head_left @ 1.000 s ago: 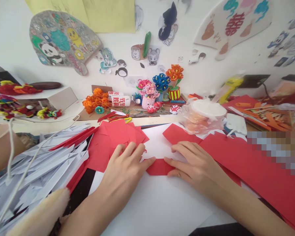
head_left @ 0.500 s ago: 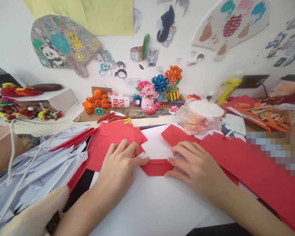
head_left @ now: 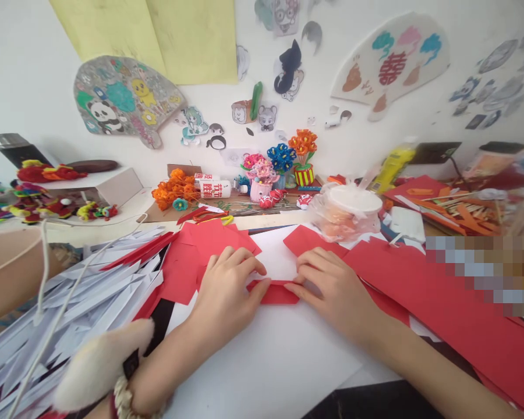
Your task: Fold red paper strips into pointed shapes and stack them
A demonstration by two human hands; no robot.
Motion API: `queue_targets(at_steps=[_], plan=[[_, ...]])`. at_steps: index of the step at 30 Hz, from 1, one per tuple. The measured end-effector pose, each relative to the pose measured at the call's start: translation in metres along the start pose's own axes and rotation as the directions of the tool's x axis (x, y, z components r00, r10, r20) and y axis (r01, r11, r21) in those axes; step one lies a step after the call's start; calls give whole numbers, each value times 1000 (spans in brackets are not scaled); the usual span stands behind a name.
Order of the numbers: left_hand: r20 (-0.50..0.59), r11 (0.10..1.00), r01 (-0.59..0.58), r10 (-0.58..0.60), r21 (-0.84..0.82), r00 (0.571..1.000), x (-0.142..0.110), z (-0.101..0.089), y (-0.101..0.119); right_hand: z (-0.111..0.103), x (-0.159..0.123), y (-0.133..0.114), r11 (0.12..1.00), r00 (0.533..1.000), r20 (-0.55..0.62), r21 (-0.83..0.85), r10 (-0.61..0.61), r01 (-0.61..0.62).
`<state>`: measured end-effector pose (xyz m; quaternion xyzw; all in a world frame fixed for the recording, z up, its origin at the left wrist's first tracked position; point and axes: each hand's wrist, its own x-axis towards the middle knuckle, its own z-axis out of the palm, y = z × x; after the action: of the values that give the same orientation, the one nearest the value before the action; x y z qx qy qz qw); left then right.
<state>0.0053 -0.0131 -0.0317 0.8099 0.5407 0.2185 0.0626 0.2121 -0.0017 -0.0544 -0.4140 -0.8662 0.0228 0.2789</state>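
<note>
A small folded piece of red paper (head_left: 279, 294) lies on a large white sheet (head_left: 266, 361) in front of me. My left hand (head_left: 233, 288) grips its left end, thumb on the near side and fingers curled over the far edge. At the right end my right hand (head_left: 325, 285) pinches the same paper, its fingertips along the upper fold. Parts of both ends are hidden under the fingers. Beyond my left hand is a pile of red paper pieces (head_left: 218, 235). Another red piece (head_left: 312, 240) lies just beyond my right hand.
Folded white paper strips (head_left: 96, 291) heap up at the left, crossed by a white cable (head_left: 65, 297). Long red sheets (head_left: 441, 308) cover the right. A lidded tub in a plastic bag (head_left: 353, 203), scissors (head_left: 209, 216) and craft flowers (head_left: 282, 157) stand at the back.
The camera view has tilted upward a little. My left fingers have come in from the pile to the red paper's far edge, and its upper strip now stands folded up between both hands.
</note>
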Motion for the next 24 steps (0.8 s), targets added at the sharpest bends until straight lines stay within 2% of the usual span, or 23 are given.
queue_targets(at_steps=[3, 5, 12, 15, 20, 24], plan=[[71, 998, 43, -40, -39, 997, 2, 4, 0, 2, 4, -1, 993, 995, 63, 88, 79, -84], [79, 994, 62, -55, -87, 995, 3, 6, -2, 3, 8, 0, 981, 990, 92, 155, 106, -119], [90, 973, 84, -66, -216, 994, 4, 0, -6, 1, 25, -7, 964, 984, 178, 255, 24, -69], [111, 958, 60, -30, -281, 993, 3, -4, -8, -1, 36, -13, 957, 976, 219, 279, 11, -73], [37, 952, 67, -59, -300, 998, -1, -8, -17, 4, 50, -17, 935, 975, 221, 352, -34, -48], [72, 954, 73, -54, -290, 996, -3, -10, -15, 13, 48, -14, 924, 989, 149, 381, -19, -40]])
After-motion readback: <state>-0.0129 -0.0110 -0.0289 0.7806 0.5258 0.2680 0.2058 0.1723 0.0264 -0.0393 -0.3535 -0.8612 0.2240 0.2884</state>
